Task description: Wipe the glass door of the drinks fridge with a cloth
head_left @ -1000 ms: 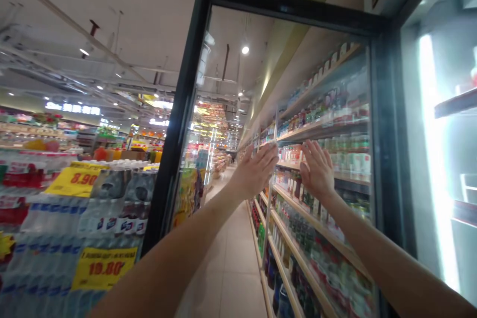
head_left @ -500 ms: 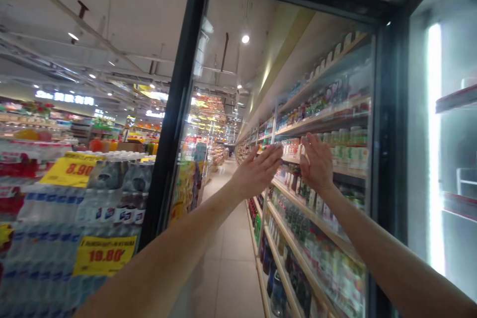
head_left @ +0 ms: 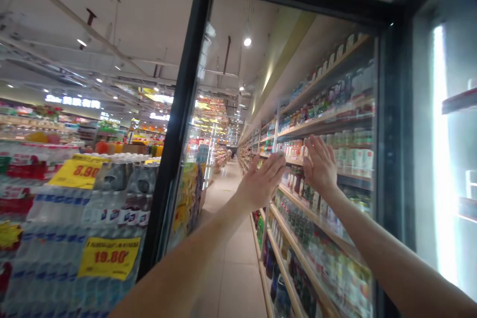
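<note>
A tall glass fridge door (head_left: 186, 109) with a black frame stands swung open in front of me. My left hand (head_left: 263, 181) is stretched out flat against the glass, fingers together and pointing up and right, holding nothing. My right hand (head_left: 320, 166) lies open with spread fingers on the same pane, a little to the right. Through the glass I see long shelves of bottled drinks (head_left: 316, 119) running down the aisle.
The lit fridge interior (head_left: 443, 159) with a shelf edge is at the far right. Stacked packs of bottled water (head_left: 74, 218) with yellow price signs (head_left: 108, 257) fill the left. A tiled aisle floor (head_left: 231, 268) runs ahead between them.
Both hands stay flat on the glass. The door and view have shifted slightly; my left hand sits a little lower and further right than a second ago.
</note>
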{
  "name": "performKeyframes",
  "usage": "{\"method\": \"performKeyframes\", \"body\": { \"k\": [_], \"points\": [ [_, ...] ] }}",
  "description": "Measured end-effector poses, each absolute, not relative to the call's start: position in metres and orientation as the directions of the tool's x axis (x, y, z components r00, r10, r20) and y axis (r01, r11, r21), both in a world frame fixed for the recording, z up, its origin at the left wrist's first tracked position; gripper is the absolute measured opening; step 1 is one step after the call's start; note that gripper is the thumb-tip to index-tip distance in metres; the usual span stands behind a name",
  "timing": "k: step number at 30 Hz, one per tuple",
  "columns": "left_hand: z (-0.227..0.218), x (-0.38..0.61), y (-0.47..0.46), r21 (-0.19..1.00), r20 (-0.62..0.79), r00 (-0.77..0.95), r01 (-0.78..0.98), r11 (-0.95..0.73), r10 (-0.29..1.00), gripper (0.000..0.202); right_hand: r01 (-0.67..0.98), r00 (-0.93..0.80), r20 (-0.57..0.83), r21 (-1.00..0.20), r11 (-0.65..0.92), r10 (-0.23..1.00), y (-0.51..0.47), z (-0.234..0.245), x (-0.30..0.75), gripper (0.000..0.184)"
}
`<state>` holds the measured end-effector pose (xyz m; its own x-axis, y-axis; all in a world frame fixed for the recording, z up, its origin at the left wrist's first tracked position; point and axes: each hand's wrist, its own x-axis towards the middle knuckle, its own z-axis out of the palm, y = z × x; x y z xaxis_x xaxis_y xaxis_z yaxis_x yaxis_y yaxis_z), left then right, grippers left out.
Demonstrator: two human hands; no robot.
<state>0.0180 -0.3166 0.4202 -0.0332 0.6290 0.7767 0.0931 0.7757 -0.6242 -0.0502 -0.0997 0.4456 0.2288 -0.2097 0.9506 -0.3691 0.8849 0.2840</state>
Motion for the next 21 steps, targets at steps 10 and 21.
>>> {"method": "performKeyframes", "body": {
  "k": [10,21],
  "points": [
    [0.44,0.024,-0.324,-0.342,0.938,-0.033,0.072,0.937,0.345,0.049,-0.372,0.245,0.946,0.296,0.88,-0.215,-0.099,0.445,-0.05,0.044],
    [0.456,0.028,-0.364,-0.135,0.987,0.098,0.063,0.989,0.128,0.049,-0.364,0.247,0.946,0.29,0.885,-0.208,-0.099,0.445,-0.051,0.045]
  ]
}}
